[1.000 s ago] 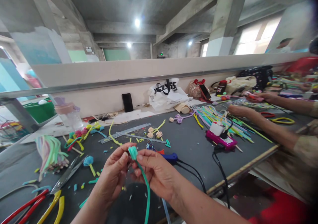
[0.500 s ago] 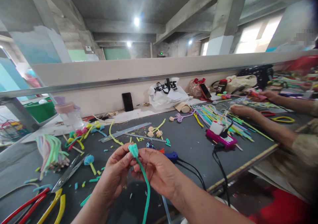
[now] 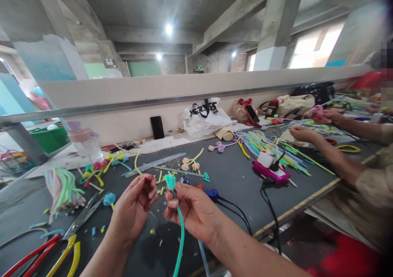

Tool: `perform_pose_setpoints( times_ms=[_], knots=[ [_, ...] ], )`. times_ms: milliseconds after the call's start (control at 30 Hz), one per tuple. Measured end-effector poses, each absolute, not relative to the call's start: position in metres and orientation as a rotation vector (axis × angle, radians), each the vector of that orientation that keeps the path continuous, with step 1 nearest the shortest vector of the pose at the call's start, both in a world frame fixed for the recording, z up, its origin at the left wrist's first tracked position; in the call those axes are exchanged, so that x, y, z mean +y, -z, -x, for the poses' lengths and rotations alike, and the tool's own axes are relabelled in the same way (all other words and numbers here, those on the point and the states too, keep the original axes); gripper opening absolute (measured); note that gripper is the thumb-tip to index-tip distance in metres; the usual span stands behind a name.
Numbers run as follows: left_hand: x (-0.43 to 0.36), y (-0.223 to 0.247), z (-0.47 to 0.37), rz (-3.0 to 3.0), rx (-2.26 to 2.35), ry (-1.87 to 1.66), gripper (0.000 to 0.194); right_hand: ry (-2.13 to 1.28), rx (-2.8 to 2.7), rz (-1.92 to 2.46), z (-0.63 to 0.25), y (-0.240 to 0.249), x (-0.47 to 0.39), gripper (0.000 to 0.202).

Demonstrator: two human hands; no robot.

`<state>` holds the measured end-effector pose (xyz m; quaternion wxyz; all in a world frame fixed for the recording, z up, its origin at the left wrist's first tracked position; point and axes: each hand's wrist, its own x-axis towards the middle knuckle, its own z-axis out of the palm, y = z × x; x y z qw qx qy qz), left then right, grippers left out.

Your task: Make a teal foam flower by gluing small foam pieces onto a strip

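One green stem [image 3: 181, 236] in the right hand [image 3: 193, 207]

The stem hangs to the right of the red-and-yellow-handled scissors [image 3: 73, 228], raised over the dark table [image 3: 227, 172]. Thumb and fingers of the right hand close around it just below its frayed tuft [image 3: 170, 182], which points upward; the lower end curves down past the palm. The left hand [image 3: 133, 205], between the scissors and the right hand, is apart from the stem. Its fingers are curled, tips drawn close together; whether they pinch some small scrap I can't fairly tell from here.

Just right of the scissors' blades lies a blue flower [image 3: 109, 199]; behind them sits a bundle of pastel strips [image 3: 63, 185]. Well to the right of the scissors, beyond both hands, are a blue-handled tool [image 3: 211, 193] and a magenta power strip [image 3: 273, 174]. Farther right still is a co-worker's hand [image 3: 303, 133].
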<state>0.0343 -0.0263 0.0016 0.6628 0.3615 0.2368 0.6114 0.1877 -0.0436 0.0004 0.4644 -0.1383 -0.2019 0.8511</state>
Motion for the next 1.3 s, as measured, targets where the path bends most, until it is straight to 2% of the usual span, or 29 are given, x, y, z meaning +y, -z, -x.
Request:
perform_pose_setpoints(
  times_ms=[433, 667, 1067, 1300],
  knots=[
    [-0.028, 0.009, -0.047, -1.029, 0.866, -1.456, 0.039, -1.967, -0.6, 0.428, -0.186, -0.001, -0.044, 0.014],
    [-0.026, 0.017, -0.049, -1.144, 0.771, -1.397, 0.019, -1.725, -0.708, 0.562, -0.18, -0.002, -0.045, 0.018],
    [-0.029, 0.021, -0.052, -1.16, 0.695, -1.329, 0.022, -1.48, -0.846, 0.635, -0.17, 0.002, -0.047, 0.02],
    [-0.04, 0.014, -0.054, -0.967, 0.743, -1.32, 0.02, -1.558, -0.873, 0.649, -0.17, 0.0, -0.053, 0.024]
  ],
)
